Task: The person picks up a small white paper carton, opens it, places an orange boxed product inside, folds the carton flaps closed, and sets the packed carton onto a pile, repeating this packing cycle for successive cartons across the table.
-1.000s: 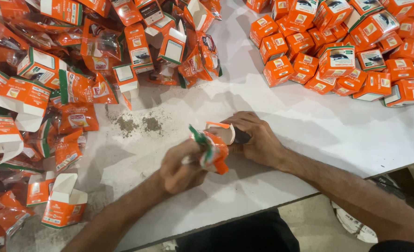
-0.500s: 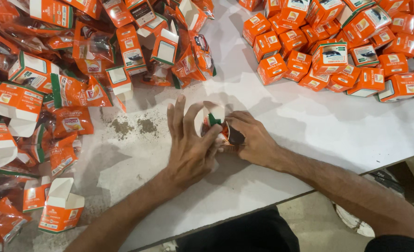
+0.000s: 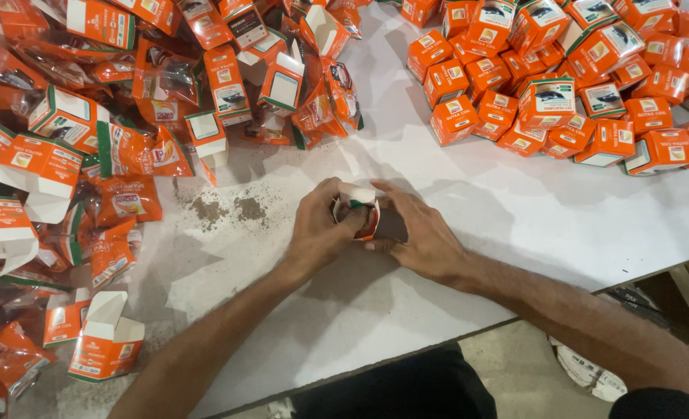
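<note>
Both hands meet on one small orange carton (image 3: 357,208) near the middle of the white tabletop (image 3: 515,225). Left hand (image 3: 319,229) is curled shut around the carton's left side, right hand (image 3: 422,233) wraps its right side with fingers closed on it, thumb tips touching the box. Carton looks upright, open white-lined top facing the camera, a green strip showing at the rim; its long axis can't be told, most of the body is hidden by fingers. It is thin printed cardboard, square-cornered, glossy orange outside, plain white inside. Just left of the carton lies a patch of dark powder (image 3: 224,208) scattered on the tabletop. Further left of the carton is a loose heap of empty cartons (image 3: 46,174) with flaps open, mixed with crinkly shiny orange sachets (image 3: 131,198). Well left and nearer the person than the carton, one open carton (image 3: 105,341) lies on its side by the tabletop edge. Above and to the right of the carton sits a pile of closed cartons (image 3: 546,85), small cubes, flaps shut, packed tight together. Tabletop is smooth, matte white, a little smudged and dusty near the powder. Below the carton, past the tabletop edge, there's grey floor (image 3: 507,372) and a white shoe (image 3: 585,368). Both forearms are bare.
</note>
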Tool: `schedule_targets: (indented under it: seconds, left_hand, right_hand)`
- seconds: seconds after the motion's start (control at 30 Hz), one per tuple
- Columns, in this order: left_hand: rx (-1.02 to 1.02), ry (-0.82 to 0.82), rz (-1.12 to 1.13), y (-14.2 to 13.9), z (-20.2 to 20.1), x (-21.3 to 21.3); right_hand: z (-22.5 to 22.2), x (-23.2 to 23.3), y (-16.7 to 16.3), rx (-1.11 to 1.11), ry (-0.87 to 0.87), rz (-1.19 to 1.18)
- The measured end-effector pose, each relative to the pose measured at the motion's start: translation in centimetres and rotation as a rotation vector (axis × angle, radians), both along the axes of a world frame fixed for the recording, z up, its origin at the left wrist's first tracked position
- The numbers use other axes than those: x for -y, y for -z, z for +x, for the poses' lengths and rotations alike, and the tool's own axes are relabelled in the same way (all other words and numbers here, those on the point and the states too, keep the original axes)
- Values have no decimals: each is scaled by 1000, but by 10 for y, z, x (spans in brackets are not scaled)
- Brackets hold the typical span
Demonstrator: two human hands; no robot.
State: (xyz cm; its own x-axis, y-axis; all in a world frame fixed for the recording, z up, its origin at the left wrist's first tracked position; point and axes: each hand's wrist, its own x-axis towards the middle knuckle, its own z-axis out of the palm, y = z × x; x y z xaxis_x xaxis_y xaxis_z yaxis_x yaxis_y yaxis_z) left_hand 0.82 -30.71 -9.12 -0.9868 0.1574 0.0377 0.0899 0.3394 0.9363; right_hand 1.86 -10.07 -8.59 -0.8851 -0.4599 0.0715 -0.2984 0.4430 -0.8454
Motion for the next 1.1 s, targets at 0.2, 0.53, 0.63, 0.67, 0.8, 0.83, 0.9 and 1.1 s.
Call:
schedule_targets:
  seconds: [0.2,0.53,0.63,0.67,0.8,0.83,0.9,1.1]
  left_hand:
    - [42,45,106,0,6,2]
    - [412,228,365,-7,-13,31]
    - [408,172,272,-9,-6,20]
    - [82,143,130,-10,-1,18]
    - [-478,237,-56,-15,14,21]
    - [-426,308,-10,-15,17,25]
    - [-571,397,-86,-13,17,31]
    - [-671,366,-181,1,14,32]
  right_hand:
    - [6,-1,11,-516,-102,117]
    - [2,3,8,-541,-108,145]
    - [3,4,3,-491,-109,131]
    - [3,4,2,-492,-114,134]
    - [5,2,0,-413,-102,117]
    - [6,1,1,-344,-79,95]
    - [6,-1,4,-212,-31,51]
    - [3,-3,14,-179,-39,100]
